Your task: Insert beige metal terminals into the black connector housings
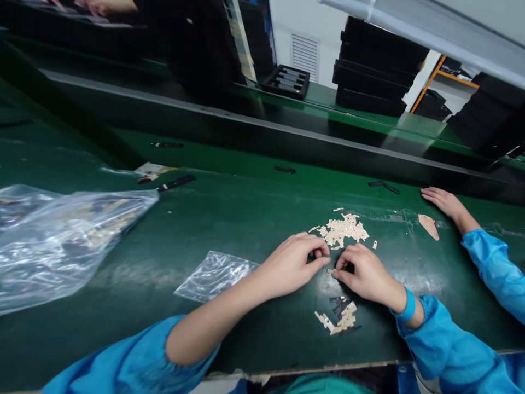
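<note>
My right hand pinches a small beige flat piece between thumb and forefinger. Close by, my left hand has its fingers curled, thumb and fingertips together; whatever they hold is too small to make out. Just beyond both hands spreads a pile of small pale beige pieces, some with holes. Nearer the front edge lies a smaller heap of beige pieces with several small black parts among them. A flat clear plastic bag rests beside my left forearm.
A large clear bag of parts covers the left of the green table. A co-worker's hand rests at the right, near a pinkish scrap. Black strips lie along the raised back ledge. Black trays are stacked behind.
</note>
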`<state>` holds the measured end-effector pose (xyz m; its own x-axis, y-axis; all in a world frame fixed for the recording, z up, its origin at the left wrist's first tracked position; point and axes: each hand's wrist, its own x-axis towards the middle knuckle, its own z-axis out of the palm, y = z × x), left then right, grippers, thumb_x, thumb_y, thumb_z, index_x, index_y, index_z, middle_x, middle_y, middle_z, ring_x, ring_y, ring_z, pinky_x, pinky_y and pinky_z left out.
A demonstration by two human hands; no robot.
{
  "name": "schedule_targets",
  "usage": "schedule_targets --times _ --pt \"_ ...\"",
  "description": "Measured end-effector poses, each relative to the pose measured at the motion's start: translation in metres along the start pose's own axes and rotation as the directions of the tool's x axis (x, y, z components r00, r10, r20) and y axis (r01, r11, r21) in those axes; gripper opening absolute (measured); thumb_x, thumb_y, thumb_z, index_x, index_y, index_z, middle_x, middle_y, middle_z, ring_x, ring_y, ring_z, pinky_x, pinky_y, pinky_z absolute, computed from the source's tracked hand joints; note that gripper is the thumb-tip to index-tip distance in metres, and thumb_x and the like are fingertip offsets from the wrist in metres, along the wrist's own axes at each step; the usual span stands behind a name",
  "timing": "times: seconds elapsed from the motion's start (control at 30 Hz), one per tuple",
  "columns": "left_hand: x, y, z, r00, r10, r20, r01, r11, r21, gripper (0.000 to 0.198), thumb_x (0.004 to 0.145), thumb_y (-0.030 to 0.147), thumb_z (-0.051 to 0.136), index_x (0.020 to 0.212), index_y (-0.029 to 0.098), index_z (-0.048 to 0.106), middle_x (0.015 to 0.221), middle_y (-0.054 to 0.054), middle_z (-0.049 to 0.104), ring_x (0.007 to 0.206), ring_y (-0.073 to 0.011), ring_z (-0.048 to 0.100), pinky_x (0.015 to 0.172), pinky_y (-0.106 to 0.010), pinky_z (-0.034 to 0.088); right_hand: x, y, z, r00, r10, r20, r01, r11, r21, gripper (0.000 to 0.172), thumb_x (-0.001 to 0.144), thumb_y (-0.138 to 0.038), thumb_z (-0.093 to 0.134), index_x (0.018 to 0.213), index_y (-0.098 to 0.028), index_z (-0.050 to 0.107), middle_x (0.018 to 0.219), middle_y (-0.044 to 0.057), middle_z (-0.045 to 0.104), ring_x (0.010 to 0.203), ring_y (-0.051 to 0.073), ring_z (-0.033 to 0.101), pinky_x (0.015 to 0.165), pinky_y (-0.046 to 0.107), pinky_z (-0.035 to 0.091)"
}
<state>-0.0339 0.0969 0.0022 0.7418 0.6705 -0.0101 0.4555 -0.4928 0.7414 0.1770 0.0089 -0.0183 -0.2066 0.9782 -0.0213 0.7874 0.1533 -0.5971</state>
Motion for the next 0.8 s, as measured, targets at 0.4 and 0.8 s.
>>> schedule_targets --times 0.4,0.8 --pt "0.0 0.006 0.006 0.995 -0.019 0.094 0.044 0.961 -0.273 0.029 0.101 0.037 0.049 0.081 0.021 0.061 0.082 0.001 0.062 0.078 -0.0175 0.06 0.075 -0.029 0.045 -0.005 -0.003 -0.012 0.973 0.194 0.121 -0.225 0.711 0.666 0.01 0.085 -0.027 0.074 0.084 -0.018 0.079 0.071 0.001 0.07 0.058 0.012 0.051 0.055 0.024 0.039" --pt "0.001 0.009 0.016 0.994 -0.088 -0.069 0.066 0.963 -0.263 0.021 0.095 0.035 0.064 0.079 0.022 0.064 0.078 0.002 0.065 0.075 -0.0167 0.061 0.071 -0.03 0.047 -0.007 -0.001 -0.009 0.98 0.195 0.044 -0.171 0.7 0.693 0.013 0.087 -0.026 0.071 0.079 -0.02 0.079 0.074 0.002 0.072 0.062 0.015 0.057 0.057 0.026 0.043"
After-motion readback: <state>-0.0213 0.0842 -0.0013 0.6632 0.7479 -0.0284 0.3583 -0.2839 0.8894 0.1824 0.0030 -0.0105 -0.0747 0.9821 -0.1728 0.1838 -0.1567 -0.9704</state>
